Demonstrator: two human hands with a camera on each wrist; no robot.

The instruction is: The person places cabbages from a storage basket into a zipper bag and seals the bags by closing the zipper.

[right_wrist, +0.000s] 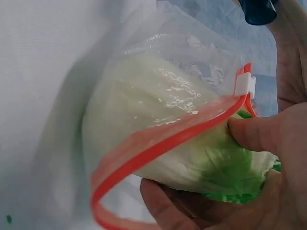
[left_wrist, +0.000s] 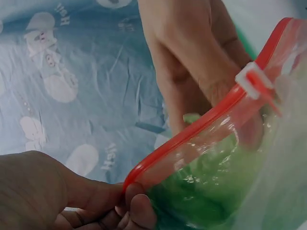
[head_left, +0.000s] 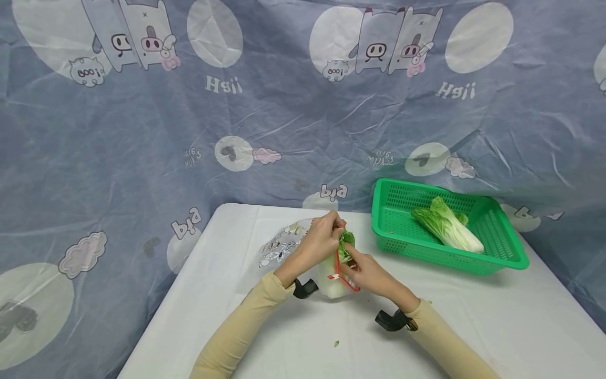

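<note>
The table's (head_left: 293, 347) left edge lies well outside my arms; its far edge meets the curtain (head_left: 293, 121). A gap separates the bag (right_wrist: 158, 148), mid-table, from the basket (head_left: 416, 250) at far right. My left hand (head_left: 322, 239), the higher, pinches the bag's red rim; my right (head_left: 371, 271) reaches through its mouth, gripping the cabbage (right_wrist: 206, 165) partly inside, thumb above, fingers beneath.

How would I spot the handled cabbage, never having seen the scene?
On the white table, find the clear bag left of the green basket in the head view. The left hand pinches its red edge, and the right hand grips the handled cabbage. Being partly bagged sets it apart from the loose cabbage in the basket.
</note>
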